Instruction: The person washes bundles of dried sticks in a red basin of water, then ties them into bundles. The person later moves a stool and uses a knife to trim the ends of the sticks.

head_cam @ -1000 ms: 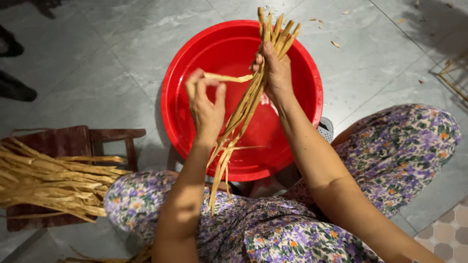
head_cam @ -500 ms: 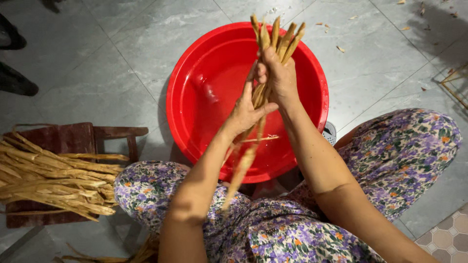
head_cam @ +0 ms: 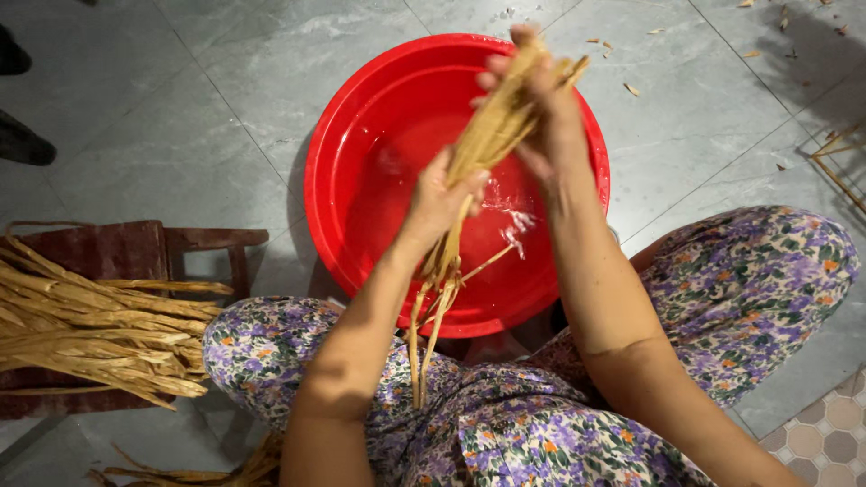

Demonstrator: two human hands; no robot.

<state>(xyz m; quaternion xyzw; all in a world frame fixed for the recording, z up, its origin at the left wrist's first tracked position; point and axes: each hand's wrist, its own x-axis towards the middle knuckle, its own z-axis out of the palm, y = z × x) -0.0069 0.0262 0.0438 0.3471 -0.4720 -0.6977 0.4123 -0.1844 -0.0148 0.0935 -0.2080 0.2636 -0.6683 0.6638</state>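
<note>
Fingers first. Right hand (head_cam: 541, 108): fingers curled tight around the upper part of one bundle of tan fibre strips (head_cam: 478, 158), near its top end, over the far side of the red basin (head_cam: 361, 135). Left hand (head_cam: 439, 200): fingers wrapped round the same bundle lower down, over the basin's middle; thumb side faces the camera, fingertips hidden behind the strips. Strips in the bundle too many and too tightly packed to count; three or four loose tails hang out below the left hand, across the basin's near rim and down over the lap.

Count: one basin, round, red plastic, shallow water inside with a splash just right of the bundle. Two bare forearms. One pair of floral-print trousers (head_cam: 767, 271), knees either side of the basin's near rim.

Around: left of the basin, one low dark wooden stool (head_cam: 135, 248) carrying one heap of dry tan strips (head_cam: 90, 334), well apart from the hands. More strips lie on the floor below that stool. Small scraps scattered on the grey tiled floor (head_cam: 180, 117) beyond and right of the basin. The forearms cover part of the basin's near side.
</note>
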